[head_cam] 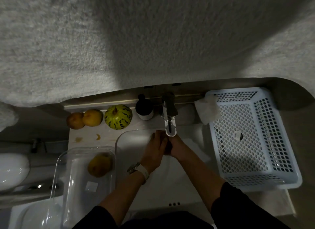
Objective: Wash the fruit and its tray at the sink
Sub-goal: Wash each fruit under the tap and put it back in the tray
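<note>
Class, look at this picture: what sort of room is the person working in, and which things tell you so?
Probably a bathroom: a white basin with a tap set in a counter, and what looks like a toilet at the left.

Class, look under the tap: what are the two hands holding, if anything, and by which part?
The left hand and right hand are cupped round a small dark thing under the tap. What it is and where it is gripped cannot be told.
</note>
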`<state>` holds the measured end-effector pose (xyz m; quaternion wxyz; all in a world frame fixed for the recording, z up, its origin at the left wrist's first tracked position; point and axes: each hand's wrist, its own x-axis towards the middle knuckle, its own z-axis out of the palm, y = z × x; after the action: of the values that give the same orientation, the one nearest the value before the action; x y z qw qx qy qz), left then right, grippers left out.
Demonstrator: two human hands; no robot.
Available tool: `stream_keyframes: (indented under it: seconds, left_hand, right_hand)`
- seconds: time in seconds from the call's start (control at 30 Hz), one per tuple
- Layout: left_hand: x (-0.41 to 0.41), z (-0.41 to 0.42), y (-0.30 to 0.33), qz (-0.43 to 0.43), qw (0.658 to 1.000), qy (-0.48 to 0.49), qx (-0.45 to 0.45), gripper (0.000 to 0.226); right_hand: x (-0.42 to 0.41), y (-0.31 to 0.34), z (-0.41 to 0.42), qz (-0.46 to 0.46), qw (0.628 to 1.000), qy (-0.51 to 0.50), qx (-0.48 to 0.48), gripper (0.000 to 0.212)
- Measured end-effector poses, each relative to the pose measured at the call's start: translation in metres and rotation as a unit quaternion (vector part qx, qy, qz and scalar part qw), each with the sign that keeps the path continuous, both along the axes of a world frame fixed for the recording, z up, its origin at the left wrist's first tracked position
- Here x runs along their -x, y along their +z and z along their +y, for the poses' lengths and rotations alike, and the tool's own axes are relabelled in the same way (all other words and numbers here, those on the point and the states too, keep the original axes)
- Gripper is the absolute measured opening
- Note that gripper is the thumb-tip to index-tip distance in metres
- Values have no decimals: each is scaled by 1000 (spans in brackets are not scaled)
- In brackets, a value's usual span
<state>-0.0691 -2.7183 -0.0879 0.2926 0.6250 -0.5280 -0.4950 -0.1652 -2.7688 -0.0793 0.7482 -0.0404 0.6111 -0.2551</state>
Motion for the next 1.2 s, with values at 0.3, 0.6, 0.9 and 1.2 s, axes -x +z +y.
stream_keyframes:
  seconds: [0.3,0.6,0.9,1.2]
  left_hand:
    - [24,-31,16,110,951,177,-228,37]
    - [32,-42,8,323,828,141,-436,40]
    - [23,-15,2,113,979,116,-126,24]
    - [4,-4,9,95,987,119,-54,19]
  right_hand:
    - [-4,-6,17,280,930,33,236,21]
    - [18,2,34,351,836,121,404,20]
    - [0,2,9,254,951,20,174,25]
    - [-4,14,-8,-39,992,-39,-110,28]
